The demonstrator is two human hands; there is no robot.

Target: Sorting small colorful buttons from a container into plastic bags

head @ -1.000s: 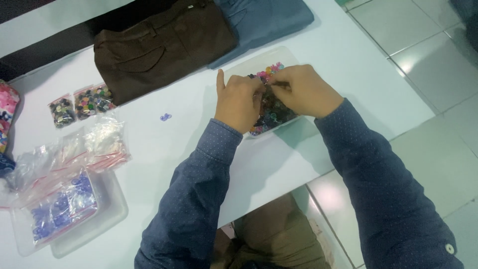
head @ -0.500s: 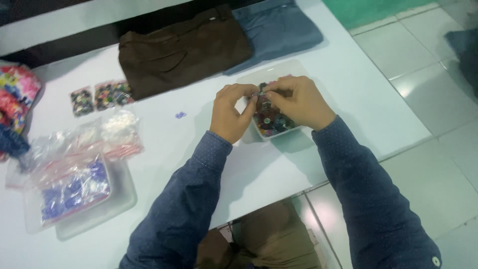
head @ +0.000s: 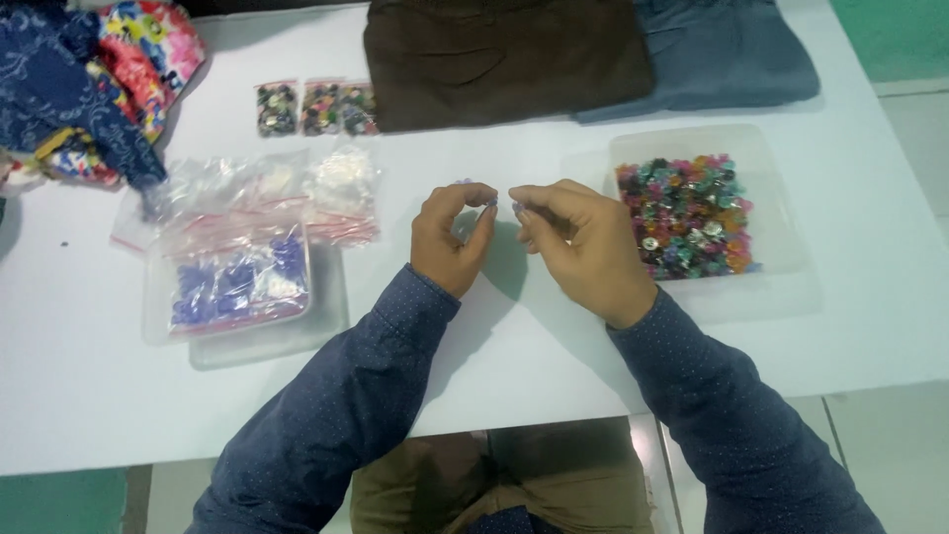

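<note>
My left hand (head: 450, 237) and my right hand (head: 578, 242) are raised over the middle of the white table (head: 554, 336), fingertips almost touching. Each pinches a tiny purple button (head: 491, 204) between thumb and forefinger. To the right of my right hand lies a clear plastic tray (head: 781, 247) filled with several mixed coloured buttons (head: 687, 213). Both arms wear dark blue dotted sleeves.
A clear tray (head: 326, 316) at left holds zip bags of purple buttons (head: 237, 282). Bags of white buttons (head: 341, 188) and small bags of mixed buttons (head: 316, 109) lie behind it. Folded brown trousers (head: 504, 54), grey-blue trousers (head: 722, 49) and patterned fabrics (head: 89, 69) line the far edge.
Both hands have left the tray of mixed buttons and moved left to the table's middle. They now pinch small purple pieces. The camera view has shifted closer.
</note>
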